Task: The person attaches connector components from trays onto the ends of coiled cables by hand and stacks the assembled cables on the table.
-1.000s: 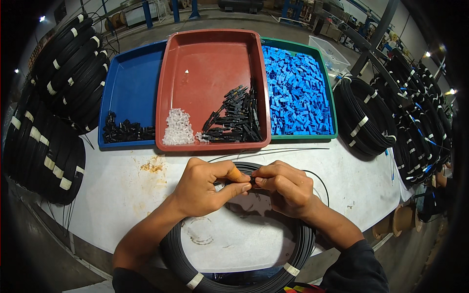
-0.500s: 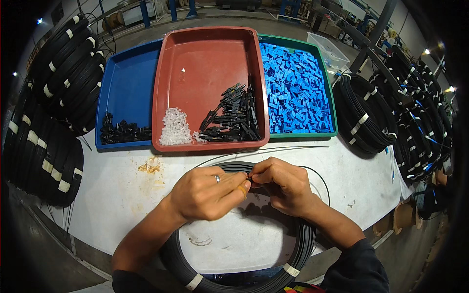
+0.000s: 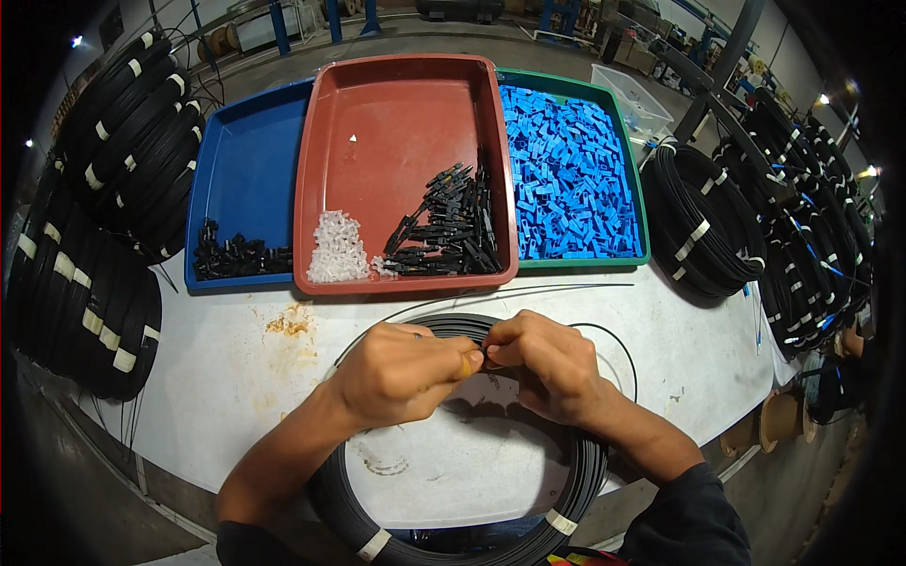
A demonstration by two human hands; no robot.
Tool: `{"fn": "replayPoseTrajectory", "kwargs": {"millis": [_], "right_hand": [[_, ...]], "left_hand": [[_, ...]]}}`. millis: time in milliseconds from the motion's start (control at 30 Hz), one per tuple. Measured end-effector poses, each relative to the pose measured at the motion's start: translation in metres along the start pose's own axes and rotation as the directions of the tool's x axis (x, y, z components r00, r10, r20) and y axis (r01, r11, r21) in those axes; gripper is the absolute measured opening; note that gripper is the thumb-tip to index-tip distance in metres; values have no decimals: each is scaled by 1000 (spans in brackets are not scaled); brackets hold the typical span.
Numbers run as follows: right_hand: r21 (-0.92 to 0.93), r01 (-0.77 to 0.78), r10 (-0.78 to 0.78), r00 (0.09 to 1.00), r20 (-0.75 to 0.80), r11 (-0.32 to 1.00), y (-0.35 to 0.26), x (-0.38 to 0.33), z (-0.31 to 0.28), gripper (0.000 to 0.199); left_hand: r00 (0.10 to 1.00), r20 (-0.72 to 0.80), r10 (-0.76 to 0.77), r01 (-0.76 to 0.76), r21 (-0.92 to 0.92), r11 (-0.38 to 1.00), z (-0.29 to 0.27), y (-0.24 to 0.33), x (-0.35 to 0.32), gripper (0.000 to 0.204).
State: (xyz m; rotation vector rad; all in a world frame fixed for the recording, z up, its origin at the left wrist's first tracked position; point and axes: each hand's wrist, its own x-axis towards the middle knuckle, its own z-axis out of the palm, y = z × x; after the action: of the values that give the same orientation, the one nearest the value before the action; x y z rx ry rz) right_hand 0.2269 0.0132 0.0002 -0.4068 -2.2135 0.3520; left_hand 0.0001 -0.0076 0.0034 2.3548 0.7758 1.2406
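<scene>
My left hand (image 3: 401, 370) and my right hand (image 3: 552, 366) meet over the far side of a coil of black cable (image 3: 592, 472). Fingertips of both are pinched together on a small black part (image 3: 484, 357), mostly hidden between them, so its exact kind cannot be told. A thin black cable (image 3: 630, 354) loops out from behind my right hand and curves down toward the coil. Another loose cable end (image 3: 557, 286) stretches along the table just beyond the coil. White tape bands (image 3: 562, 522) wrap the coil near me.
Beyond the coil stand a blue tray (image 3: 247, 141) with black pieces, a red tray (image 3: 396, 104) with clear pieces and black connector parts, and a green tray (image 3: 645, 222) full of blue clips. Taped cable coils (image 3: 94, 302) pile at left; more coils (image 3: 708, 222) sit at right.
My left hand has rolled slightly, its fingers folding further over the pinch point. The right hand has shifted very slightly, and both still pinch at the same place.
</scene>
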Motion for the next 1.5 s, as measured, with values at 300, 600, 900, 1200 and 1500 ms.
{"fn": "replayPoseTrajectory", "kwargs": {"millis": [300,600,900,1200,1500], "right_hand": [[159,-134,138,990,-17,978,5,-1,6,35],[-116,155,-165,984,-73,981,-1,2,3,19],[162,-194,192,981,30,968,3,-3,2,31],[-42,79,-82,994,-70,996,0,3,4,22],[-3,-10,10,999,-40,1000,-1,-2,0,22]], "left_hand": [[993,-32,112,-107,112,988,-2,-6,-1,9],[916,79,-393,393,-367,843,-6,11,4,11],[899,114,423,-430,416,802,0,-3,4,14],[947,36,-319,316,-282,906,-5,7,2,10],[997,-6,-80,79,-82,993,0,2,3,8]]}}
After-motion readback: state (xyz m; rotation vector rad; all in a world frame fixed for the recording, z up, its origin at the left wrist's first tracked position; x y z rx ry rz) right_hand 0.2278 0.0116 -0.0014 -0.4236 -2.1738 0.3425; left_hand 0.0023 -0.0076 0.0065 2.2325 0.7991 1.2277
